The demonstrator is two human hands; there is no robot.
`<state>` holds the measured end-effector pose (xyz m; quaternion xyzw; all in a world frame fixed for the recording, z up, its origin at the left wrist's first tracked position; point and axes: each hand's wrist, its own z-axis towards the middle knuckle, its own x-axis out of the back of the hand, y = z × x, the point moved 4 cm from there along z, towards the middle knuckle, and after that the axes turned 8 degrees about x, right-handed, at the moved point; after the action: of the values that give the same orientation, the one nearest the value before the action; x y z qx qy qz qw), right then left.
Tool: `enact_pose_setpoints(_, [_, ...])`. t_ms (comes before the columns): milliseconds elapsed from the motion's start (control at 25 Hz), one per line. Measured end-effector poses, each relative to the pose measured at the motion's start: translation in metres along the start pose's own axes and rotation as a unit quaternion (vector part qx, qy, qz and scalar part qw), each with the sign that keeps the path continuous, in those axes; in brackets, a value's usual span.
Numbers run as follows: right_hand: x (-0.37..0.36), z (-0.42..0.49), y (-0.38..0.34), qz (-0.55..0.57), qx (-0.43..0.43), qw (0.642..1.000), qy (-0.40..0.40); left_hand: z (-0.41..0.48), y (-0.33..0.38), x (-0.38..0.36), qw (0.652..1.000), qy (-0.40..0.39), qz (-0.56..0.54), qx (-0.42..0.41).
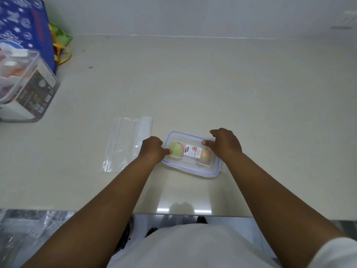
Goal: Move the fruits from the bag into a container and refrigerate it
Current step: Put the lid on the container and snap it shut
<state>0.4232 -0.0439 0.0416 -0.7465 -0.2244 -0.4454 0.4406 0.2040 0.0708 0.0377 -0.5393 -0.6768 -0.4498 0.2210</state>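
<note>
Your container (193,167), a clear rectangular box with a blue seal line around its lid (190,138), sits on the pale countertop (212,84) near the front edge, directly ahead of you. The lid is on. Its white sticker (192,151) carries red writing that reads "BEST LOCK" beside a small round red symbol; the finer print below is too small to read. Through the lid you can see two fruits: a green one (176,150) at the left end and a brownish one (205,158) at the right end, partly under your hand.

Your left hand (152,149) rests against the container's left end, fingers curled together, with a fingertip pressing on the lid just over the green fruit. Your right hand (225,145) lies over the far right corner, fingers spread a little and bent down onto the lid's edge, thumb tip on the lid top. Neither hand encloses anything; both only press on the lid.

Just left of the container lies the clear zip bag (123,144), flat and empty, touching your left hand. Well apart, at the far left, stand a large clear lidded box (29,88) and a blue star-printed bag (25,26); its writing is illegible.
</note>
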Motion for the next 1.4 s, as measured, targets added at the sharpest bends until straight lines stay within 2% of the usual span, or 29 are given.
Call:
enact_pose_setpoints(80, [0.009, -0.019, 0.005, -0.063, -0.023, 0.996, 0.056, 0.005, -0.003, -0.002, 0.999, -0.011, -0.030, -0.001])
enact_pose_setpoints(160, [0.010, -0.041, 0.016, -0.058, -0.055, 0.993, 0.082, 0.009, -0.008, -0.002, 0.998, -0.023, -0.055, 0.007])
enact_pose_setpoints(320, [-0.003, -0.066, 0.030, 0.002, -0.111, 0.993, 0.040, 0.010, -0.010, -0.002, 0.997, -0.048, -0.058, 0.015])
enact_pose_setpoints(560, [0.001, -0.045, 0.032, 0.066, -0.141, 0.987, 0.025, 0.006, 0.001, 0.000, 0.996, -0.078, -0.033, 0.031])
enact_pose_setpoints(880, [-0.010, -0.038, 0.044, 0.208, -0.190, 0.958, 0.052, 0.012, -0.002, -0.004, 0.984, -0.125, -0.119, 0.047])
enact_pose_setpoints(1160, [-0.012, -0.038, 0.046, 0.226, -0.185, 0.954, 0.063, 0.013, -0.010, -0.010, 0.968, -0.137, -0.204, 0.044])
enact_pose_setpoints(1400, [-0.009, -0.037, 0.045, 0.228, -0.184, 0.954, 0.058, 0.011, -0.007, -0.008, 0.971, -0.114, -0.204, 0.052])
